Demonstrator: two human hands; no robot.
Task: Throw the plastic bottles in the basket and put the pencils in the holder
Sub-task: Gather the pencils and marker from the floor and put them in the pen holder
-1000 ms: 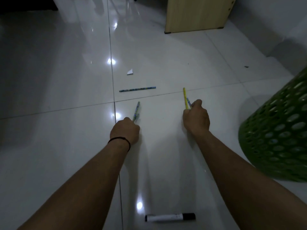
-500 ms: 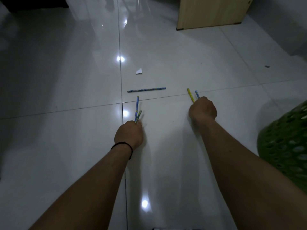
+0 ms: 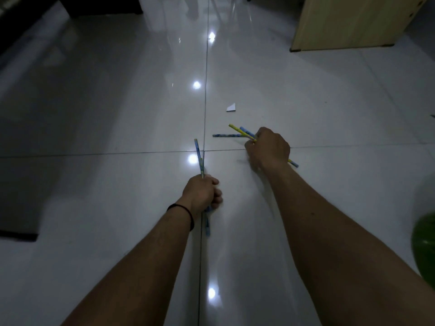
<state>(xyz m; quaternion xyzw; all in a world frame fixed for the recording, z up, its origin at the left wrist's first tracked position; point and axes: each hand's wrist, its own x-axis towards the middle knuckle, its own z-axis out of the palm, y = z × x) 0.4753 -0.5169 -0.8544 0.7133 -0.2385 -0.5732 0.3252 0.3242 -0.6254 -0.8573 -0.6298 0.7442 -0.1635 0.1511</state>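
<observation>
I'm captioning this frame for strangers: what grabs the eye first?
Two bare forearms reach over the glossy white tile floor, the left hand and right hand each fisted around thin blue and yellow pencils. One blue pencil lies loose by the right hand.

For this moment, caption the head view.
Both hands, left and right, grip pencils above a glossy floor; one pencil lies loose.
</observation>
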